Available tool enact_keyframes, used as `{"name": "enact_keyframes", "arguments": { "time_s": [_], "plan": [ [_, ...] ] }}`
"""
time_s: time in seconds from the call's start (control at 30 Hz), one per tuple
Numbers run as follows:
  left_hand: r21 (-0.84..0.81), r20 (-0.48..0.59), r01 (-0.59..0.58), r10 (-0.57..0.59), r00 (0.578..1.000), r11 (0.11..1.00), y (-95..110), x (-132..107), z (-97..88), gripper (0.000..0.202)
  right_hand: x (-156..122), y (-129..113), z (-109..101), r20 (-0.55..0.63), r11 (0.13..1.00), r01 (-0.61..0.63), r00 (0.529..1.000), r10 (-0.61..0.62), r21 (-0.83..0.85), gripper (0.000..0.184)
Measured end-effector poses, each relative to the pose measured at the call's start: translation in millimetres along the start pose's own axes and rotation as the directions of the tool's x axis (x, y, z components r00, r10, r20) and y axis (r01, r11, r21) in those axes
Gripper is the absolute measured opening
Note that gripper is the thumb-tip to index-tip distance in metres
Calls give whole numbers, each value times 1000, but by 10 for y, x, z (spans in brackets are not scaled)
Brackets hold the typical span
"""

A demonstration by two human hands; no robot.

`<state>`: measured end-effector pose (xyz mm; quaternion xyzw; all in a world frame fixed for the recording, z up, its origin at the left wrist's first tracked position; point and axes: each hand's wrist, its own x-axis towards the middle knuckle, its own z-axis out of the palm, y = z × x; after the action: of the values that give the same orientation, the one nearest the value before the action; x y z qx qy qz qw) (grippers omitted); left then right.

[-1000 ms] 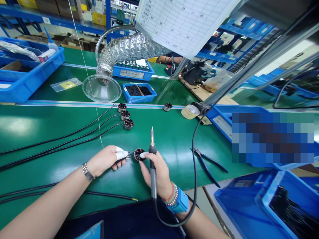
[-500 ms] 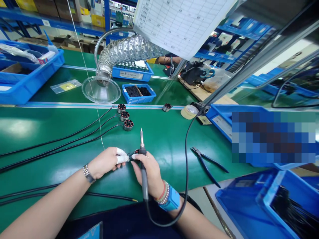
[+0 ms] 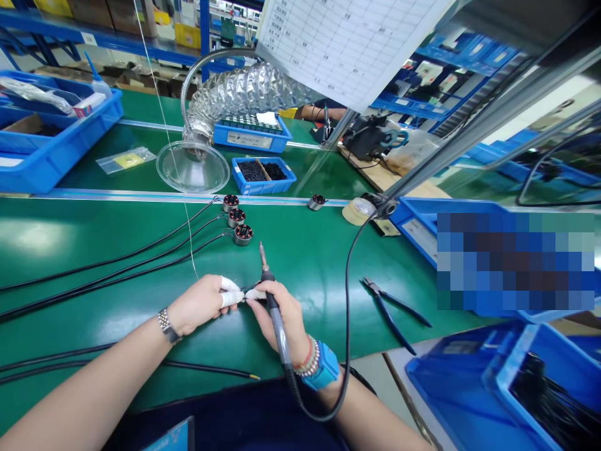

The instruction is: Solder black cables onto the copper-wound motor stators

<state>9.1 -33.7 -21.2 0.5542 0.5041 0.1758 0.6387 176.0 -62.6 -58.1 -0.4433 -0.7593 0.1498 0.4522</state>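
My forearms reach in from the bottom of the view and my hands (image 3: 200,305) meet near the middle of the green worktop (image 3: 310,263). My left hand is curled closed, with white finger cots (image 3: 230,291) on its tips, pinching a dark lead (image 3: 240,291) that runs to a small motor (image 3: 251,288). The motor sits between my hands, mostly hidden behind my fingers. My right hand (image 3: 284,319) is closed around a soldering iron (image 3: 280,332), its tip pointing up and away. Compared with the earlier frame, the iron leans further over and my hands sit closer together, so less of the motor shows. Three more motors (image 3: 236,217) with black cables (image 3: 117,263) lie in a row just beyond my hands, and another motor (image 3: 317,202) sits by the worktop's rail. Blue-handled pliers (image 3: 392,316) lie to my right, near a roll of tape (image 3: 357,212). Farther off are a clear fume hood (image 3: 192,167) on a foil duct (image 3: 244,91) and a blue tray of black pieces (image 3: 263,178). Nothing stands between my hands and the motor.
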Motion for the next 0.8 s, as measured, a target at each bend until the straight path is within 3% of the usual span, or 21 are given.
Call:
{"name": "enact_keyframes", "arguments": {
  "time_s": [0.37, 0.5, 0.67, 0.8],
  "plan": [
    [9, -38, -27, 27, 999, 1000, -4, -15, 30, 24, 56, -76, 111, -46, 978, 87, 994, -98, -189, 20],
    [-10, -49, -17, 17, 999, 1000, -12, 23, 28, 24, 0, -51, 19, -16, 986, 92, 995, -95, -139, 23],
    [17, -90, -42, 43, 995, 999, -45, 61, 3, 26, -66, 122, -140, 27, 984, 112, 994, -110, -140, 34],
    [181, -225, -108, 148, 963, 978, -59, 58, -90, 30, 132, 323, -53, 37, 987, 91, 996, -87, -132, 33]
  ]
}}
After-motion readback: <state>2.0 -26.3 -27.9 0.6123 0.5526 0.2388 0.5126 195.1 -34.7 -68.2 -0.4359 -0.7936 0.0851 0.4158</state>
